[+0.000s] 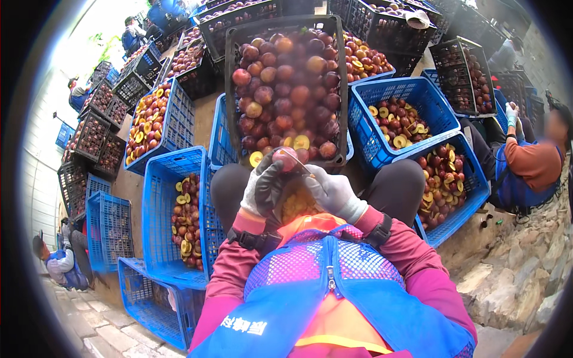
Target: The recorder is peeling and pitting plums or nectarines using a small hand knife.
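Note:
My left hand (pixel 266 190), in a dark and white glove, is closed around a reddish plum (pixel 285 160). In my right hand (pixel 335 192), which wears a pale grey glove, is a small knife (pixel 302 167) whose blade touches the plum's side. Both hands meet over the near edge of a black crate (pixel 230 77) full of whole plums, with a few cut yellow-fleshed pieces (pixel 301 142) at its near end. Below my hands, between my knees, lies a heap of yellow pieces (pixel 297 206), partly hidden by my gloves.
Blue crates of plum halves stand close by: a left crate (pixel 156 209), an upper-left crate (pixel 179 122), a right crate (pixel 373 140) and a lower-right crate (pixel 474 206). Stacked black crates (pixel 391 30) stand behind. A co-worker (pixel 528 161) sits at right, another person (pixel 65 262) at left.

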Action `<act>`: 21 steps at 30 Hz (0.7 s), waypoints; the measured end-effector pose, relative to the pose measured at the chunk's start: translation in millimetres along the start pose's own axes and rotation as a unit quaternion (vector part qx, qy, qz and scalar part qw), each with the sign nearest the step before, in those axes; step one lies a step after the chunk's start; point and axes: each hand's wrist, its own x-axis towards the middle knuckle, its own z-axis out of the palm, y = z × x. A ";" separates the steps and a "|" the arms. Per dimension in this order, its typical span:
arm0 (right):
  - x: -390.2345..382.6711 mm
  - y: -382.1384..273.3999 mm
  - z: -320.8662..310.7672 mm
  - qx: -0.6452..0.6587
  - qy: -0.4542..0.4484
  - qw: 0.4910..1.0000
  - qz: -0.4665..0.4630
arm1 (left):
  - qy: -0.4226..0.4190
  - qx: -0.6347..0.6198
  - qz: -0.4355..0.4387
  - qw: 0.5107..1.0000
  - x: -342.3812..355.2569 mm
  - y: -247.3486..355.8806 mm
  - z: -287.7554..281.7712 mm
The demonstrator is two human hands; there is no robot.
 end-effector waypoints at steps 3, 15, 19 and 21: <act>-3.7 2.4 3.3 0.000 -0.009 1.000 0.005 | 0.008 0.025 0.010 1.000 4.9 -8.3 -17.4; -7.7 14.0 12.3 -0.077 -0.083 0.994 0.010 | 0.074 0.290 0.093 0.950 0.1 -22.4 10.7; -15.5 2.5 11.8 -0.097 -0.069 0.993 -0.007 | 0.083 -0.081 0.016 0.993 12.0 -34.0 -40.2; -14.2 1.3 11.4 -0.108 -0.077 0.991 -0.005 | 0.078 -0.115 0.001 0.990 18.5 -36.9 -59.0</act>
